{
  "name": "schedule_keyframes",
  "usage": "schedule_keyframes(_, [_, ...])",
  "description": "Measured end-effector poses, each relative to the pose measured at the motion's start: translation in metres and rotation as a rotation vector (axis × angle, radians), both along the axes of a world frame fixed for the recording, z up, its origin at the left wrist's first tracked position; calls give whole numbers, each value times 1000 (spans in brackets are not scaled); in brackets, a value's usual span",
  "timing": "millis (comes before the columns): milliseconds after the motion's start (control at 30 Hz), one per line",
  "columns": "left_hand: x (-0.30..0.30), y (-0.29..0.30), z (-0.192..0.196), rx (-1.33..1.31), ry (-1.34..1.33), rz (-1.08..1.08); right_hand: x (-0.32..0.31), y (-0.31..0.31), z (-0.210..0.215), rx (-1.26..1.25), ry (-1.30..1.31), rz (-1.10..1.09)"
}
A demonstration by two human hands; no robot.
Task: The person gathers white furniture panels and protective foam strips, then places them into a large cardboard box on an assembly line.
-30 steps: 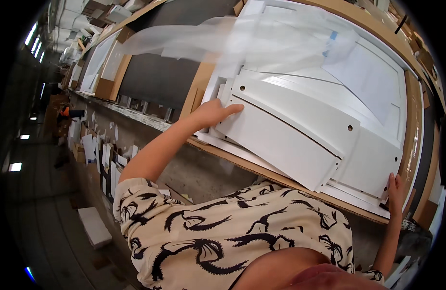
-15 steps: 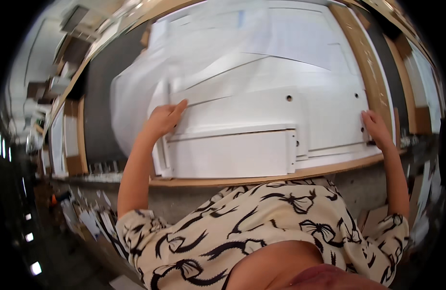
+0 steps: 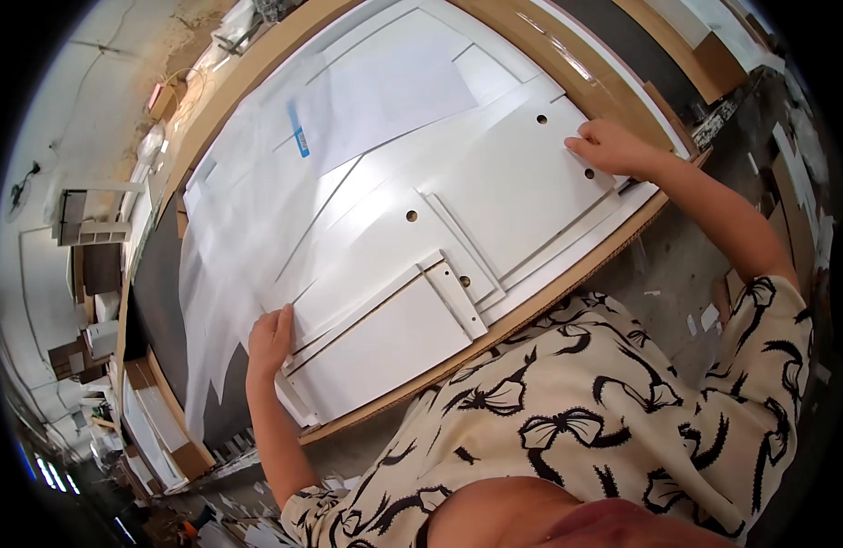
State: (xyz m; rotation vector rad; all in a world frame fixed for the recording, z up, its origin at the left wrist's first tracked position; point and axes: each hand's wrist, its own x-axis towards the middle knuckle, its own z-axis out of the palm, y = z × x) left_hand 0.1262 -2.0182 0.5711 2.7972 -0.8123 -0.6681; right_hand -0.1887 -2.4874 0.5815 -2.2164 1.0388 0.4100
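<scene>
Several flat white panels lie stacked in an open cardboard carton in front of me. My left hand (image 3: 272,340) is closed at the left ends of the near panels, its fingers pressed together over the edge. My right hand (image 3: 613,149) grips the right end of a long white panel (image 3: 504,183) with round holes, thumb and curled fingers at its edge. A narrower white panel piece (image 3: 385,352) with small holes at one end lies along the near side. Thin translucent film (image 3: 225,265) drapes over the left ends, close to my left hand.
A white sheet (image 3: 394,105) lies on the far panels, with a blue label (image 3: 299,137) beside it. The carton's cardboard rim (image 3: 549,283) runs along the near side. Dark conveyor belt (image 3: 157,283) shows at left; another carton (image 3: 705,64) stands at upper right. Scraps litter the floor.
My view has tilted, so the carton now slants up to the right. The film, blurred by motion before, hangs more settled at the left. Both hands remain at the panels' ends.
</scene>
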Motion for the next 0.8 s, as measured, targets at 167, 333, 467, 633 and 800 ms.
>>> schedule_keyframes(167, [-13,-106,19,-251,-188,-342,-4,-5,-19,44,9,64])
schedule_keyframes(333, [-103,-272,39,-405,312,-561,-4,-10,-7,217,97,34])
schedule_keyframes(467, [-119,-331,-18,-247,5,-669,0,-2,16,155,94,153])
schedule_keyframes(633, [-130,-314,-23,-101,73,-724,-26,-9,20,235,-259,-124])
schedule_keyframes(800, [-138,-289,-33,-335,-78,-735,-31,-10,-18,-112,-370,70])
